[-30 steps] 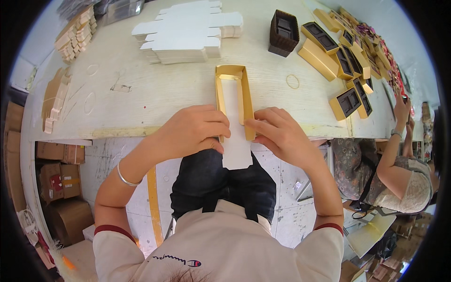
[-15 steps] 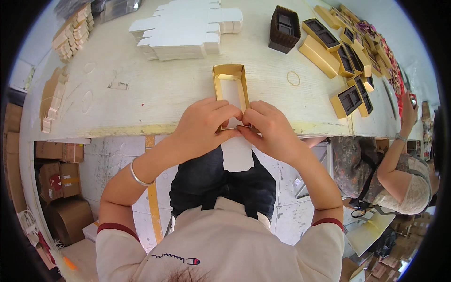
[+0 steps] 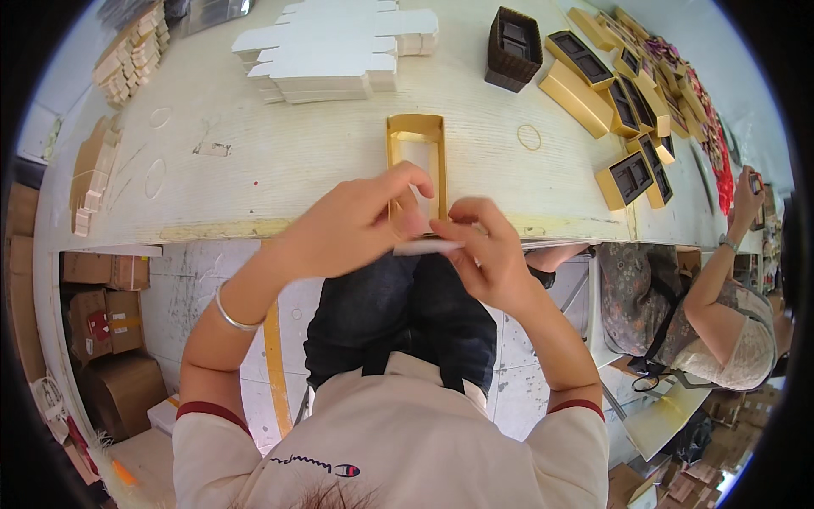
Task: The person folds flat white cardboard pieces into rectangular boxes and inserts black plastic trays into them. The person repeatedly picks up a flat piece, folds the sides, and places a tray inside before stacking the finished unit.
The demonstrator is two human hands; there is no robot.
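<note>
A gold cardboard box with a pale inner floor lies open-topped at the table's front edge, its long sides pointing away from me. Its near end meets a white flap, now seen nearly edge-on. My right hand pinches the right end of this flap between thumb and fingers. Over the box's left wall and near end is my left hand, its fingers bent and partly smeared by motion. Whether those left fingers touch the flap cannot be made out.
A stack of flat white box blanks lies at the back. Back right stand a dark brown basket-like box and several gold boxes with dark inserts. Folded cardboard strips lie left. Another person's arm is at far right.
The near flap, which hung down over my lap, has swung up to nearly level. My left hand has lifted and loosened from the box's near end; my right hand has shifted slightly nearer to me.
</note>
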